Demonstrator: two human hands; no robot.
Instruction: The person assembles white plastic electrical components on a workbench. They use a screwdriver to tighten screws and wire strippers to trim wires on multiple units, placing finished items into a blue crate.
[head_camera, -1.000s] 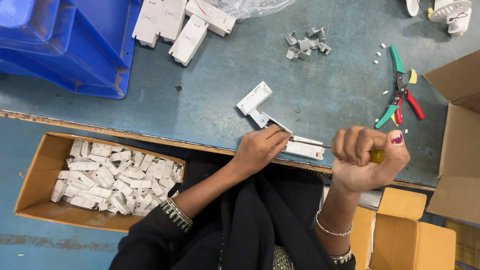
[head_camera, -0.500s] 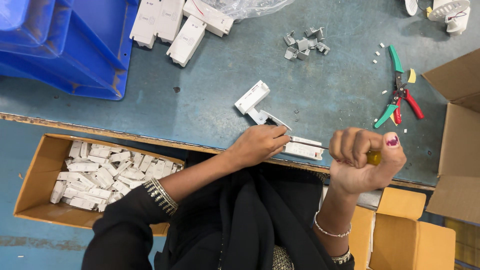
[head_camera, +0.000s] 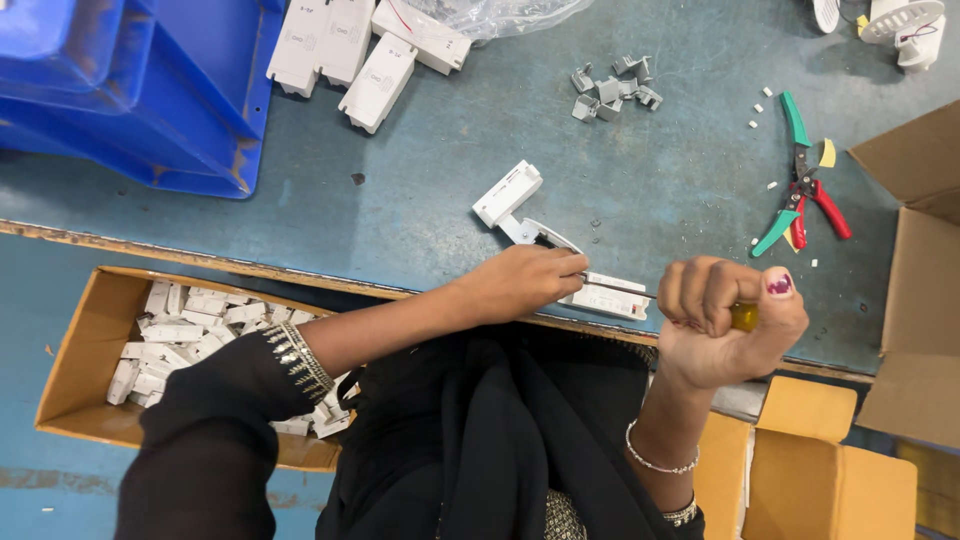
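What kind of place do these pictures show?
Probably a small assembly workshop for electrical parts. A cardboard box beside the worktable is full of identical white plastic parts, more white housings lie near blue bins, and the right hand grips a screwdriver beside pliers.

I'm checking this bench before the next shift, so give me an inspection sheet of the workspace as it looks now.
Surface: worn blue-green table, scuffed front edge.
Job's things: left hand steadies a white plastic housing at the table edge; right hand is fisted on a yellow-handled screwdriver whose shaft points at it.
Clutter: another white part, white blocks, small grey clips, green and red pliers, white chips.
Grippers: both hands closed on their things.
Cables: red wire on a top block.
Surroundings: blue bins, cardboard box of white parts, cardboard boxes on the right.
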